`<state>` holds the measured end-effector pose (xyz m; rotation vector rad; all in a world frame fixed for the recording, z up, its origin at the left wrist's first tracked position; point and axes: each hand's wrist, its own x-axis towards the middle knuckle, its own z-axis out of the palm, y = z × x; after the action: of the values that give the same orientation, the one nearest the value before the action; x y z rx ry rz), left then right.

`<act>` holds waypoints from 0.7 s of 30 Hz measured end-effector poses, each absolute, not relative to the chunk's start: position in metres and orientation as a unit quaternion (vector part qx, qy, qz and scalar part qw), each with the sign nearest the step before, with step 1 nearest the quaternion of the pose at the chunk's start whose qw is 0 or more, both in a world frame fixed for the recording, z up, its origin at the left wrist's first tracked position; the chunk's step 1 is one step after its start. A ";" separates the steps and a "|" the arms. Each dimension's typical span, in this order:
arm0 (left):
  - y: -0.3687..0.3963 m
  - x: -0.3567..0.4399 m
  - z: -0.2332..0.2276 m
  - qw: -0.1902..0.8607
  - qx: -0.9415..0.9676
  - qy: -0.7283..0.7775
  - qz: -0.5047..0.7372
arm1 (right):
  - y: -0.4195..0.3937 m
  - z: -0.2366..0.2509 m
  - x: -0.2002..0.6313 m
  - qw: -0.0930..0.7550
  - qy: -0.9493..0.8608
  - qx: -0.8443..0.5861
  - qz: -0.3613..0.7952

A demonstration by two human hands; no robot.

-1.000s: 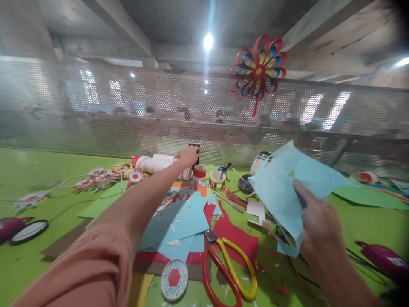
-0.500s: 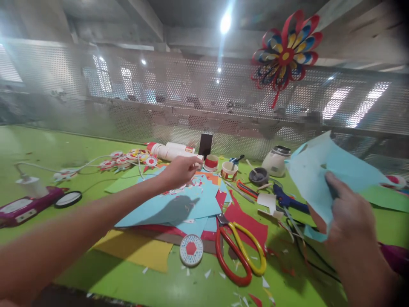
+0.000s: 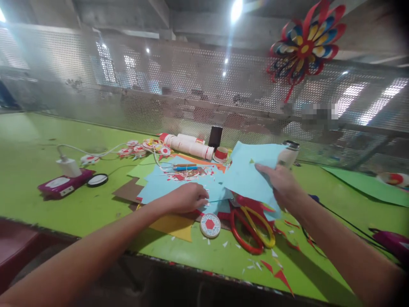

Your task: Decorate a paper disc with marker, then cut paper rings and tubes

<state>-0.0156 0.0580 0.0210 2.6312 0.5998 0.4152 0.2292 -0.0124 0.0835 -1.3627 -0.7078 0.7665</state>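
My right hand (image 3: 283, 186) is shut on a light blue paper sheet (image 3: 247, 170), held up over the middle of the green table (image 3: 38, 140). My left hand (image 3: 189, 198) lies with curled fingers on a pile of blue paper sheets (image 3: 166, 187); I cannot tell whether it grips one. Just right of that hand, scissors with red and yellow handles (image 3: 252, 232) lie on red paper. A round white disc with a red hexagon (image 3: 210, 225) sits beside them, below my left hand.
A black phone (image 3: 215, 136) stands at the back near white tubes (image 3: 190, 147), a tape roll (image 3: 221, 154) and a white jar (image 3: 289, 153). A magenta device with a plug (image 3: 60, 185) lies left. A paper pinwheel (image 3: 306, 42) hangs on the perforated screen. Paper scraps litter the front edge.
My left hand drew back from the phone at the rear and came down on the blue pile. My right hand brought the blue sheet left and lower, toward the middle. The view tilted down.
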 end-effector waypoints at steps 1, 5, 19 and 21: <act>0.059 -0.015 0.019 0.227 0.935 0.219 0.164 | -0.004 0.083 0.225 0.648 -0.317 -0.605 0.337; 0.069 -0.020 0.016 0.364 0.847 0.296 0.250 | 0.032 0.074 0.203 0.607 -0.340 -0.621 0.360; 0.100 -0.033 0.014 0.464 0.645 0.435 0.422 | 0.075 0.024 0.160 0.485 -0.426 -0.651 0.401; 0.106 -0.037 0.013 0.436 0.653 0.448 0.428 | 0.064 0.022 0.160 0.463 -0.451 -0.637 0.420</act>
<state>-0.0368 0.1058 0.0127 1.6255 1.1138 1.0660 0.1605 0.0641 0.0223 -1.5664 -1.1080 1.0311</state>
